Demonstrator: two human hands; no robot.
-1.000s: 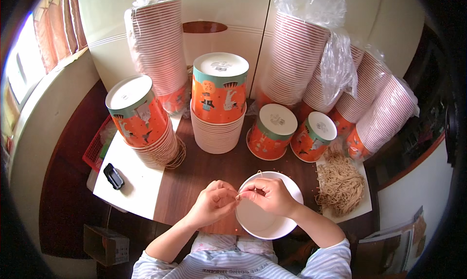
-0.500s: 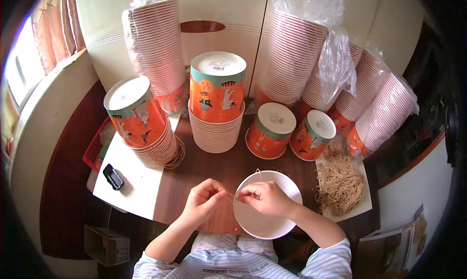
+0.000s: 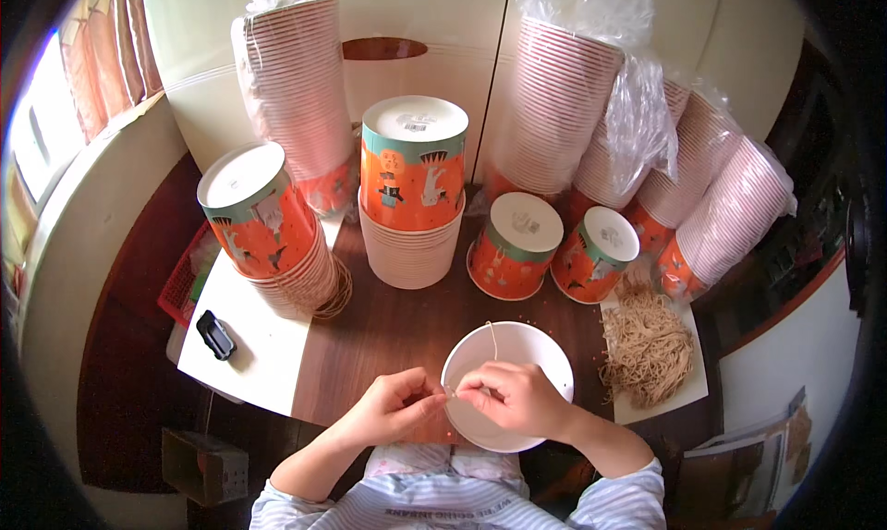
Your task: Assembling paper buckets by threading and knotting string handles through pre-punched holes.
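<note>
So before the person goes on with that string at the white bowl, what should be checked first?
1. Both hands on the string: left hand and right hand pinch it at the rim. Ok.
2. White bowl open side up in front of the person. Ok.
3. String runs up across the bowl. Ok.
4. String passed through a hole: cannot tell.
5. Pile of strings close by on the right. Ok.

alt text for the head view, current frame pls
Seen from above, a person's left hand and right hand pinch a thin pale string at the rim of a white paper bowl on a dark wooden table. Behind stand stacks of orange printed paper tubs; a pile of tan strings lies at right.
</note>
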